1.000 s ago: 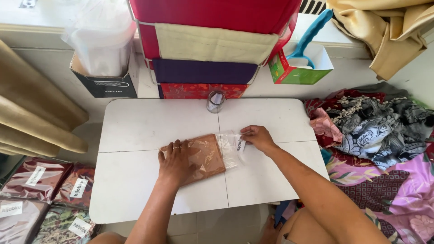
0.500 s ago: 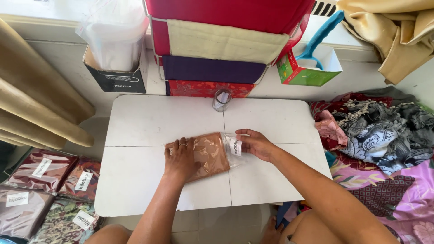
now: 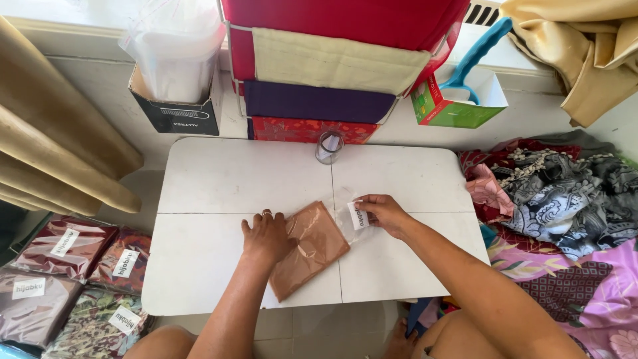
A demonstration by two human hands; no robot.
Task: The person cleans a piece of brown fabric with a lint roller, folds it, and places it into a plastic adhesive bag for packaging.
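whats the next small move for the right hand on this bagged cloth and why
Probably press the flap flat: the right hand pinches the clear bag's open end by its white label, while the left hand pins the folded brown cloth on the white table.

A bagged cloth [image 3: 309, 247] is laid on the table [image 3: 199, 186], near its front edge and about midway along it, with the left hand [image 3: 266, 237] pressed on its left side and the right hand [image 3: 384, 214] set at the bag's label end, to the right. A small glass [image 3: 329, 146] is stood at the middle of the table's back edge, and behind it folded fabrics [image 3: 332, 73] are stacked in a rack. A box of bags [image 3: 176, 100] is placed beyond the back left corner, packed cloths [image 3: 66, 266] are piled on the floor off the left edge, and loose fabrics [image 3: 565, 193] are heaped off the right edge.
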